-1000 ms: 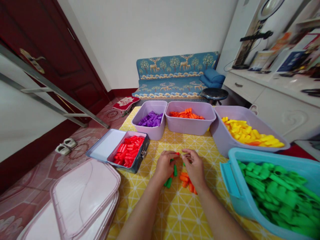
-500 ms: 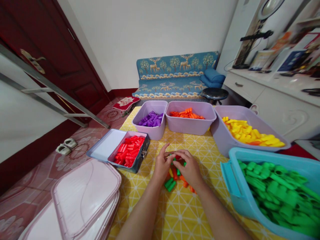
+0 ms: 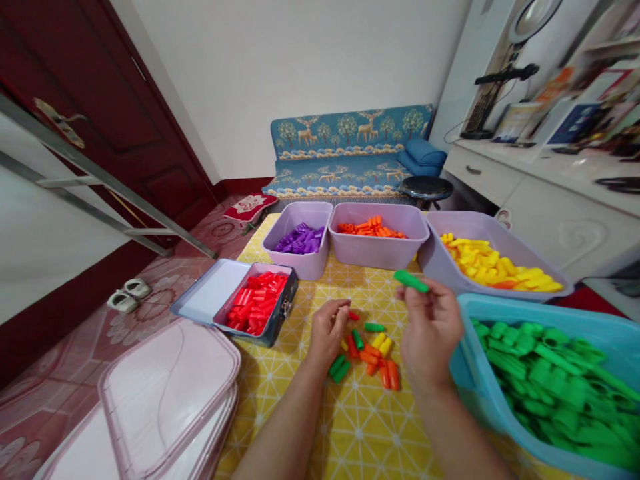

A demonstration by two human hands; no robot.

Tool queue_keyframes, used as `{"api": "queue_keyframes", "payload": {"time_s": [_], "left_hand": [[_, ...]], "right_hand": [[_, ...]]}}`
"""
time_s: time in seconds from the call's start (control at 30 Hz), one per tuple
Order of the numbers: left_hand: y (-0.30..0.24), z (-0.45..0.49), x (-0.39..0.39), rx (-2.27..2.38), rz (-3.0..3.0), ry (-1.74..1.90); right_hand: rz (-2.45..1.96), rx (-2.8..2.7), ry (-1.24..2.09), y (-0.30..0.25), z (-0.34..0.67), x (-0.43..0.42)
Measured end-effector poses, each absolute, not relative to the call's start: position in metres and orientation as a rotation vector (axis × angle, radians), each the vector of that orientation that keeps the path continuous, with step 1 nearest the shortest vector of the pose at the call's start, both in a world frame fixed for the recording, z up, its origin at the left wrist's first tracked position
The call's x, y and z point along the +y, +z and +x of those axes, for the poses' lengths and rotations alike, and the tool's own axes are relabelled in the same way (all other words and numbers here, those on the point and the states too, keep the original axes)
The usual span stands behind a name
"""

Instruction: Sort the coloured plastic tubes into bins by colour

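Observation:
My right hand (image 3: 433, 327) is raised over the table beside the turquoise tub (image 3: 467, 373). A green plastic tube (image 3: 411, 281) is pinched between its thumb and fingers. Lower and to the left, my left hand (image 3: 327, 330) is closed, its fingertips curled in; whatever they hold, if anything, is hidden. Just past those fingertips lies a small red piece (image 3: 353, 315). Between my hands a loose mixed pile spreads on the cloth: green pieces (image 3: 375, 327), yellow pieces (image 3: 384, 343), orange pieces (image 3: 389, 375) and red ones. Many green tubes (image 3: 560, 380) fill the turquoise tub.
Lilac tubs hold purple pieces (image 3: 301, 239), orange pieces (image 3: 373, 227) and yellow pieces (image 3: 495, 263) along the far edge. An open tin box (image 3: 291, 287) with red pieces stands left. Stacked pale lids (image 3: 170, 393) lie at the near left, on the patterned yellow tablecloth (image 3: 360, 433).
My hands have parted. The right one has moved up and right with a green tube, uncovering the mixed pile. My left hand has stayed near the pile, its fingers now curled in.

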State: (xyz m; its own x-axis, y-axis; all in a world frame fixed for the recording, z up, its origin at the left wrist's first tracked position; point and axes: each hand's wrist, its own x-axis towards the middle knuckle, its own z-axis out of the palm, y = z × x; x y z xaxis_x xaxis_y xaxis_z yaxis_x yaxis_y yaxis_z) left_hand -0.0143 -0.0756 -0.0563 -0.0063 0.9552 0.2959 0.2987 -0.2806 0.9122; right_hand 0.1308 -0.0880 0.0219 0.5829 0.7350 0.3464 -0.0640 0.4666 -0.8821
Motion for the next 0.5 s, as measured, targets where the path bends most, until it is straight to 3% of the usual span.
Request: {"api": "queue_keyframes", "payload": {"time_s": [0.2,0.5], "left_hand": [[-0.047,-0.013,-0.078,1.308,1.817,1.231],[-0.032,-0.007,-0.090,0.950,2.392,0.650]], "right_hand": [[-0.656,-0.441,0.569,0.063,0.162,-0.097],[-0.807,-0.644,0.707,0.034,0.142,-0.088]]}}
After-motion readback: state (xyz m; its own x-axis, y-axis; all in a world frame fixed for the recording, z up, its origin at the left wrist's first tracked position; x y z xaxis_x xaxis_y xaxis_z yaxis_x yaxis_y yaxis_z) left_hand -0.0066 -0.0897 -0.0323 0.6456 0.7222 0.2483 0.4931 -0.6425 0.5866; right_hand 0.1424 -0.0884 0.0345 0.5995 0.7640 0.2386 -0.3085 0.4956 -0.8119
